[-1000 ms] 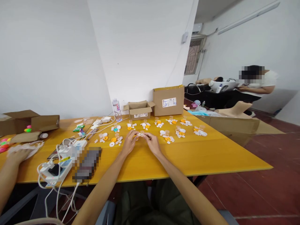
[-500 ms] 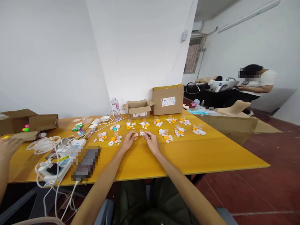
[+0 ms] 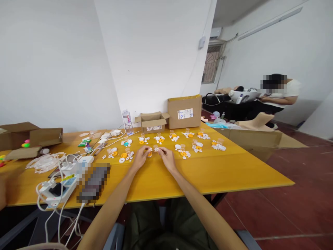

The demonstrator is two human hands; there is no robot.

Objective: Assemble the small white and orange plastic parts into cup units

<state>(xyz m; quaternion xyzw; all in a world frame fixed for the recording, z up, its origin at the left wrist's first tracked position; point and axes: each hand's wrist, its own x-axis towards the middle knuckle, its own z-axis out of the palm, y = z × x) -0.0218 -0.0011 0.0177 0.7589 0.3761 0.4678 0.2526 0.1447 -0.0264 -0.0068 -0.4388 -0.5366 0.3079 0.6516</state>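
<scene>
Both hands are over the middle of the table, their fingertips a short gap apart. My left hand is closed, pinching a small white plastic piece. An orange round part shows just beneath those fingertips; whether they touch it I cannot tell. Between the fingers of my right hand is a small white disc with holes, held by its edge. Little groups of white and orange plastic parts lie around the hands, such as an orange ring on the left and a white ring on the right.
A small open carton and a larger cardboard box stand behind the parts, beside a water bottle. On the left lie a phone, a power strip and cables. Another person is at the far right.
The view has shifted slightly. Another person's hand at the left edge has drawn back, with only part of an arm showing now. My hands keep their pinches, almost unmoved.
</scene>
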